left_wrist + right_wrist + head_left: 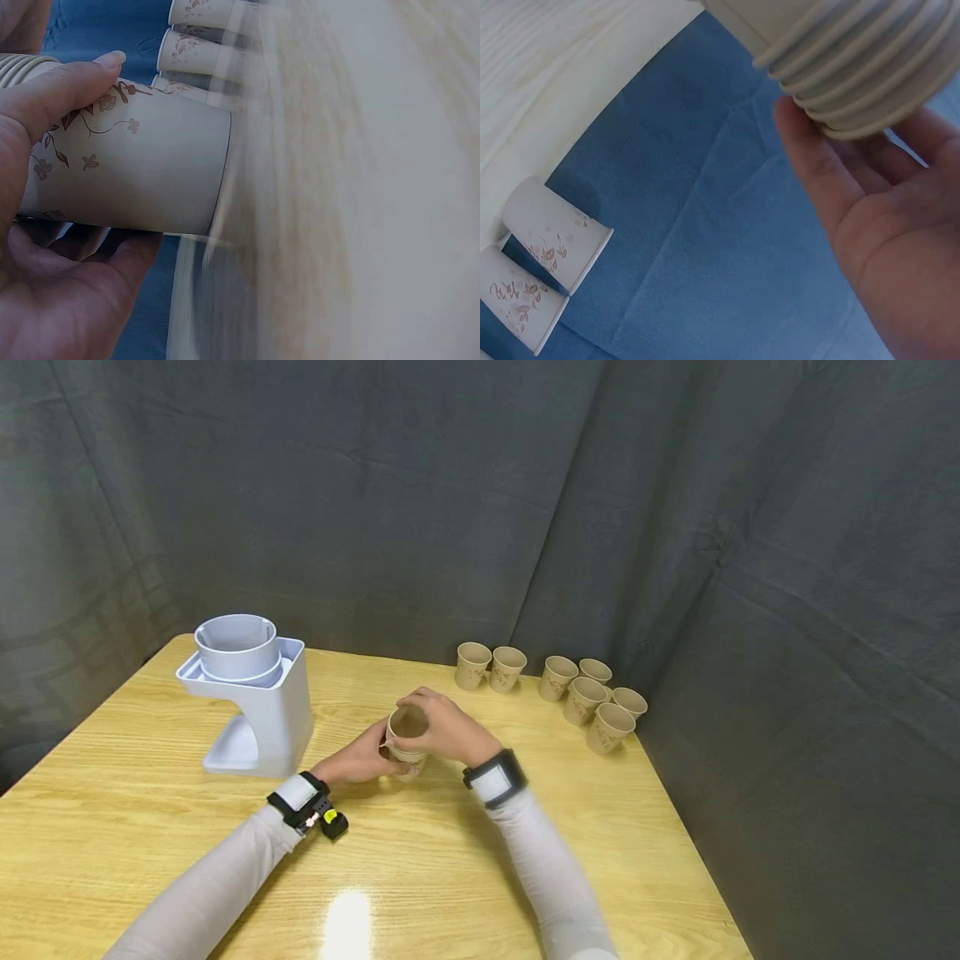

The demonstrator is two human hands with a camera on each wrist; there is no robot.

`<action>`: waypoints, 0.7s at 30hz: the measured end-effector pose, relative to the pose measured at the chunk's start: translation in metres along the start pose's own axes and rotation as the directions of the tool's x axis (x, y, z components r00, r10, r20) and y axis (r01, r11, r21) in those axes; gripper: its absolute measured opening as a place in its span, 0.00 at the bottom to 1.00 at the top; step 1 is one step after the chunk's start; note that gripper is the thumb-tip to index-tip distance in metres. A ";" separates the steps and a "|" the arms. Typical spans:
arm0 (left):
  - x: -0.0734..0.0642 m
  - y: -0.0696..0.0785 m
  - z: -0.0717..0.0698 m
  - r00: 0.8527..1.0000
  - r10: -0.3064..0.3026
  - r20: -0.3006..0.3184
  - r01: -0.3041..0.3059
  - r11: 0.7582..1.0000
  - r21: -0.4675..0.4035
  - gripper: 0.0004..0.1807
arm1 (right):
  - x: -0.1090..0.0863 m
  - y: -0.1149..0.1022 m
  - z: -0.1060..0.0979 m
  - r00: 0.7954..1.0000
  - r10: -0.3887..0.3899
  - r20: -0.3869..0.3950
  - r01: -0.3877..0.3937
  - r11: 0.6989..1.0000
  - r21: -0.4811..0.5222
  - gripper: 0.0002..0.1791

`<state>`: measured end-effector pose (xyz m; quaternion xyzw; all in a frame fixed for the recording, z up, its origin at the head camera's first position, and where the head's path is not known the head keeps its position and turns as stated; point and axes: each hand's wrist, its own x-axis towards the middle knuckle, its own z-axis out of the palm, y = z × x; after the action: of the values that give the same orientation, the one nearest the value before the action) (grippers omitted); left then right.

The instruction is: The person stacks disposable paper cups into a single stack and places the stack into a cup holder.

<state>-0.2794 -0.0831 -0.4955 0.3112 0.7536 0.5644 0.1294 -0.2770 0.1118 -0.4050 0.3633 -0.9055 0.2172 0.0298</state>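
A stack of nested paper cups [408,723], light brown with a printed flower pattern, stands between both hands near the middle of the table. My left hand [363,755] grips it low around the side; in the left wrist view the thumb lies along the printed wall of the lowest cup [150,161], fingers beneath. From above, my right hand [448,727] spans the top rim, thumb at the near side and fingers at the far side. Several stacked rims [862,67] show in the right wrist view, with fingertips right against them.
On the left of the wooden table [420,877] stands a pale grey stand [288,727] with a round holder [238,652] on top. Several single paper cups stand upright at the back right, among them one cup [471,668] and another [610,729]. Dark curtains [360,527] hang behind.
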 end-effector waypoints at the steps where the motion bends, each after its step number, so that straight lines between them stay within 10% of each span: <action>1: 0.000 0.000 0.000 1.000 0.000 0.000 0.000 1.000 0.001 0.46 | 0.000 0.000 0.000 1.000 0.003 0.007 -0.003 1.000 -0.004 0.35; 21: 0.000 -0.002 -0.001 1.000 -0.005 0.007 0.005 1.000 0.023 0.46 | 0.000 -0.001 0.002 0.999 0.028 0.029 -0.028 1.000 0.004 0.36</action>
<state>-0.2801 -0.0843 -0.4969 0.3126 0.7603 0.5545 0.1298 -0.2762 0.1097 -0.4066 0.3538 -0.9103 0.2144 0.0126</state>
